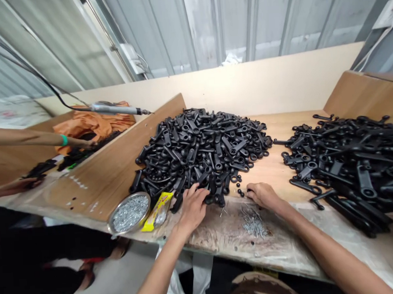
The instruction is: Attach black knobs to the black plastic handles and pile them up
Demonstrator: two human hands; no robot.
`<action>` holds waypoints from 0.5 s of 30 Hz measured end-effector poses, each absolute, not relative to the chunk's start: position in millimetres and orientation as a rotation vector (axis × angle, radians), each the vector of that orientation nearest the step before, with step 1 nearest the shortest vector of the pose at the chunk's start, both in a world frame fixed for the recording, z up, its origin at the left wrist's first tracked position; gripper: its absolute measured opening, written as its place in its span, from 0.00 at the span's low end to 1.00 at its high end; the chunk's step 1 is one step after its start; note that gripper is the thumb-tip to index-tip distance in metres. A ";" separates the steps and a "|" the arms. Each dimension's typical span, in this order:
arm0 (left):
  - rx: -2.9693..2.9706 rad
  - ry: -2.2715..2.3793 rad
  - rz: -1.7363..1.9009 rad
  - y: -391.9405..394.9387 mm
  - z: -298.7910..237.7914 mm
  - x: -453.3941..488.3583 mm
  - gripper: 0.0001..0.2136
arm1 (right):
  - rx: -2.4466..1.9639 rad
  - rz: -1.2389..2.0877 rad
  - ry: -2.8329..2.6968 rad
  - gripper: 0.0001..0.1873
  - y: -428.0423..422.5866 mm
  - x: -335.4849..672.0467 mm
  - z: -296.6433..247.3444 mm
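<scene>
My left hand (194, 205) lies at the front edge of a large pile of black plastic crank-shaped parts (209, 142). Its fingers are bent and apart, touching the nearest parts; no part is plainly gripped. To its right, my right hand (264, 197) is low over the table with thumb and fingertips pinched together. A small dark bit shows at the fingertips, too small to name. Just left of that hand lie several small black round pieces (240, 192). Loose silver screws (254, 225) are heaped on the clear plastic sheet between my forearms.
A metal bowl of silver screws (130, 213) and a yellow packet (158, 211) stand left of my hand. Another black pile (351, 156) covers the right side. A wooden divider (118, 162) separates a co-worker's arms (28, 137). A screwdriver (118, 109) hangs above it.
</scene>
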State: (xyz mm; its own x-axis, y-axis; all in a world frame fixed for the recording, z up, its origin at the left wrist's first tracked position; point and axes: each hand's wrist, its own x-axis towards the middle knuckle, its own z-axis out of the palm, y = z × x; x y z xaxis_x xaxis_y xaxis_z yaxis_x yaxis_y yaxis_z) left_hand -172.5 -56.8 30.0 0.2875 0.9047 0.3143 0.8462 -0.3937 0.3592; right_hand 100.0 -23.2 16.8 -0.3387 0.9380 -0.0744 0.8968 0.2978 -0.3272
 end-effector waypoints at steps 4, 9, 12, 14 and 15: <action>1.771 1.415 1.056 -43.6 46.9 -128.7 0.11 | -1.445 0.771 -1.864 0.11 -14.7 119.3 10.8; 1.245 1.089 1.069 -9.4 52.6 -30.2 0.11 | -1.224 1.088 -1.305 0.14 -15.0 149.7 27.0; 1.187 1.138 1.138 8.1 42.6 6.2 0.16 | -1.152 1.156 -1.166 0.14 -19.9 162.5 42.6; 1.203 1.184 1.152 13.2 32.8 13.8 0.14 | -1.137 1.144 -1.065 0.15 -22.3 164.7 48.8; 1.217 1.199 1.148 14.3 27.9 13.4 0.12 | -1.140 1.128 -1.020 0.16 -22.7 164.1 50.1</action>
State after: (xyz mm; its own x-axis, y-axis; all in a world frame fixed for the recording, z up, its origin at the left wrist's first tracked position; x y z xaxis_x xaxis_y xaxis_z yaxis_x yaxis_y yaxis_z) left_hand 13.4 14.3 27.9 0.0448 0.9985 -0.0307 0.0132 0.0302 0.9995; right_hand 164.1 -22.7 50.1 0.1519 0.9877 0.0362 -0.1350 0.0570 -0.9892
